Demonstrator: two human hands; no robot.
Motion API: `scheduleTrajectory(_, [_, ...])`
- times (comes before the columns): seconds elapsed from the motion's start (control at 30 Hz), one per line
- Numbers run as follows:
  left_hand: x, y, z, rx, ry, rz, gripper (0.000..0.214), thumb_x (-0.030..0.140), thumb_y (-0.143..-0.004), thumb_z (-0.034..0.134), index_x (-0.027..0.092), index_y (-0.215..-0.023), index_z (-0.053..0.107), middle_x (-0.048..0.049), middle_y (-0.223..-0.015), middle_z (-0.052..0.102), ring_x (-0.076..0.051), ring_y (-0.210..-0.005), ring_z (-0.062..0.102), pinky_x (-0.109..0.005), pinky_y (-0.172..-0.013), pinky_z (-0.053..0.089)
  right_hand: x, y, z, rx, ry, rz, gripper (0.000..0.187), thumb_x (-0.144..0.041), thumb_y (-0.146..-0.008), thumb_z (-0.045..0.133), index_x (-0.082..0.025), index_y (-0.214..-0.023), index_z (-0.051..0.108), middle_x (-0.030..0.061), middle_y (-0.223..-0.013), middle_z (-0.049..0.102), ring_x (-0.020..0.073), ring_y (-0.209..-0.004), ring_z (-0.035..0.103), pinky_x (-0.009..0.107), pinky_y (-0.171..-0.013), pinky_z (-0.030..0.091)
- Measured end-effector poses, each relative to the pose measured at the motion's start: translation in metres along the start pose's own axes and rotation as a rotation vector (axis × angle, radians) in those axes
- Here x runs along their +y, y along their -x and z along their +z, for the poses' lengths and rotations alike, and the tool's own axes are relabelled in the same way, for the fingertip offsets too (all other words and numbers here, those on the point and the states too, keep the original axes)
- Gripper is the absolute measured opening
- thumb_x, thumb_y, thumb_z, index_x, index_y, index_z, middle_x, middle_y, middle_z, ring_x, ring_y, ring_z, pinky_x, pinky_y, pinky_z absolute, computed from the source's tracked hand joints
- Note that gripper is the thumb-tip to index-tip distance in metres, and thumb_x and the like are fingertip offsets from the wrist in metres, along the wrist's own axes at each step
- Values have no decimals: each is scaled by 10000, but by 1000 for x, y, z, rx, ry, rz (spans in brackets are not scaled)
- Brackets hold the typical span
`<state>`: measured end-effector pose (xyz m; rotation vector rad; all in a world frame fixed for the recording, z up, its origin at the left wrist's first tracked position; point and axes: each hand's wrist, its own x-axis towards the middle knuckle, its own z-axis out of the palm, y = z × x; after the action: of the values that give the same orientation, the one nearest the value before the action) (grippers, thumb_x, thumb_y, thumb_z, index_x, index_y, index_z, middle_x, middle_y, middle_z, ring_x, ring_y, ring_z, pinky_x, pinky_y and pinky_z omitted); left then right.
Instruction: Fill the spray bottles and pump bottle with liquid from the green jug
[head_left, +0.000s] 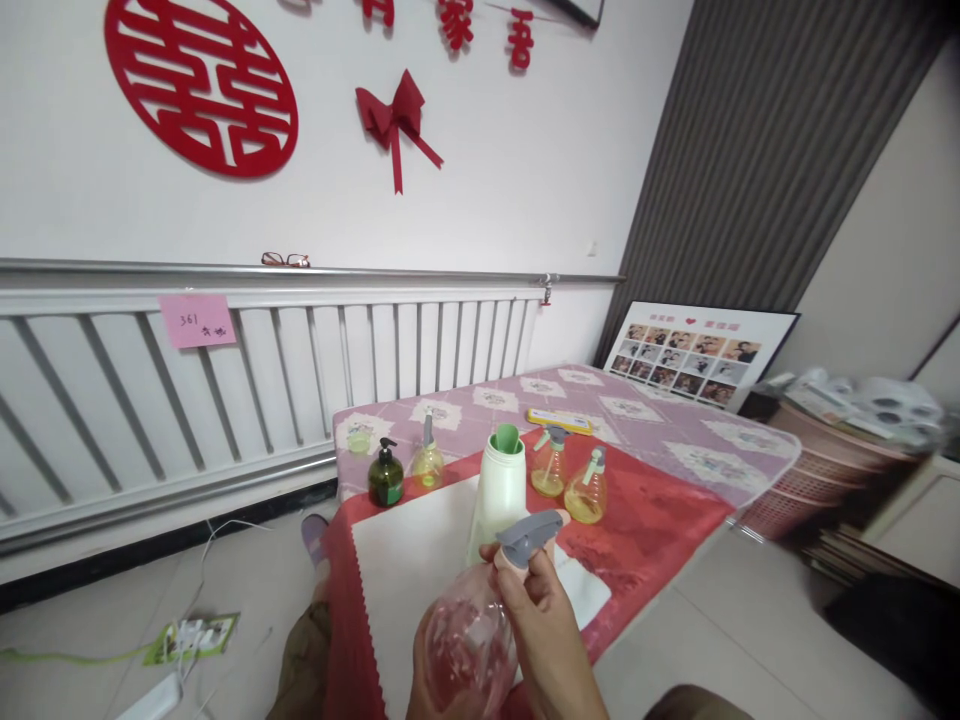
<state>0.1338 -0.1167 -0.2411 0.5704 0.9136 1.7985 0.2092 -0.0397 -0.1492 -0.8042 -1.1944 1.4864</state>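
Close to me is a clear pinkish spray bottle (472, 635) with a grey and peach trigger head (527, 540). My left hand (424, 668) is wrapped round its body. The fingers of my right hand (544, 620) are closed on the neck and collar under the trigger head. Just beyond it stands a tall pale green bottle (504, 490) with a green funnel (508, 438) in its mouth. To its right are two spray bottles with yellowish liquid, one grey-topped (549, 468) and one pale-topped (587, 490). To its left are another spray bottle (428, 465) and a dark green pump bottle (385, 478).
A white sheet (409, 545) lies on a red cloth (652, 520) over the patterned table cover (720, 465). A yellow box (559, 420) and a small greenish lid (359, 441) lie farther back. A radiator (300, 370) lines the wall; cables (199, 570) lie on the floor at left.
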Motion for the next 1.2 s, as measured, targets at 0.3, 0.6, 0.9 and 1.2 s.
scheduleTrajectory(0.3, [2, -4, -3, 13, 162, -58, 788, 407, -527, 870, 270, -1237, 557, -99, -1234, 633, -396, -1264, 496, -519, -1056, 415, -9, 11, 4, 33, -55, 38, 447, -570, -717, 723, -245, -1023, 708, 40, -965, 723, 212, -952, 615, 312, -906, 443])
scheduleTrajectory(0.6, [9, -4, 0, 51, 193, -58, 782, 322, -464, 895, 280, -1180, 584, -96, -1197, 651, -387, -1233, 526, -495, -1034, 443, -7, 7, -2, 32, -24, 20, 382, -539, -696, 754, -231, -918, 717, 21, -858, 709, 186, -839, 615, 281, -808, 474])
scheduleTrajectory(0.9, [1, -11, 0, 148, 108, -40, 763, 336, -486, 899, 284, -1169, 564, -82, -1162, 657, -364, -1126, 611, -465, -962, 507, -10, 7, -5, 8, -49, 36, 438, -530, -693, 765, -235, -1008, 690, 52, -986, 726, 224, -960, 631, 346, -916, 451])
scheduleTrajectory(1.2, [8, -1, 4, 198, 14, 65, 707, 340, -479, 906, 278, -1100, 573, -87, -1135, 664, -332, -1048, 649, -407, -880, 550, -6, 5, -18, -92, -12, 19, 319, -507, -778, 698, -228, -932, 703, 45, -956, 721, 196, -880, 620, 300, -834, 462])
